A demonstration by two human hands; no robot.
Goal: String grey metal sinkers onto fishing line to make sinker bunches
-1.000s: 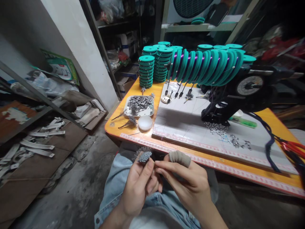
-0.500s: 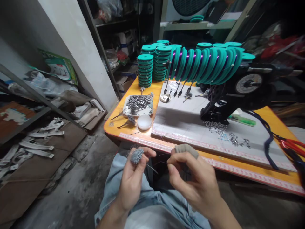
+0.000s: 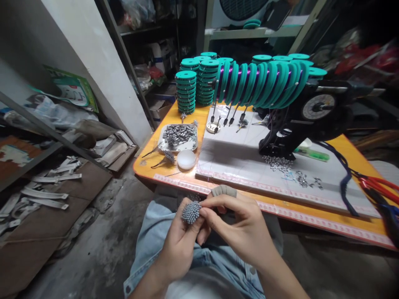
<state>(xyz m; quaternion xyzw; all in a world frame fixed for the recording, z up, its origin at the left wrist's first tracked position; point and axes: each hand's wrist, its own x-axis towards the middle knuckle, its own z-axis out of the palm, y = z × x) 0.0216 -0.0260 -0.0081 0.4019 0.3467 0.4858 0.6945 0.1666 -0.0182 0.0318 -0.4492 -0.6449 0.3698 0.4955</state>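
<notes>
A round cluster of small grey beads [image 3: 191, 212] is held between the thumb and fingers of my left hand [image 3: 181, 245], above my lap. My right hand [image 3: 238, 222] pinches at the right edge of the cluster, thumb and forefinger together; what lies between those fingertips is too small to tell. A grey covering [image 3: 223, 190] wraps one finger of my right hand. Both hands are just in front of the table's near edge.
On the yellow table [image 3: 145, 163] stand a tray of dark metal pieces [image 3: 179, 135], a round white dish [image 3: 186, 159], stacked green spools [image 3: 186, 93] and a black machine [image 3: 299, 112] carrying more spools. Loose beads [image 3: 278, 164] lie on the grey board [image 3: 227, 162].
My right hand has moved left to the bead cluster, and its fingertips now meet it. My left hand has shifted slightly right with the cluster. The view has shifted a little.
</notes>
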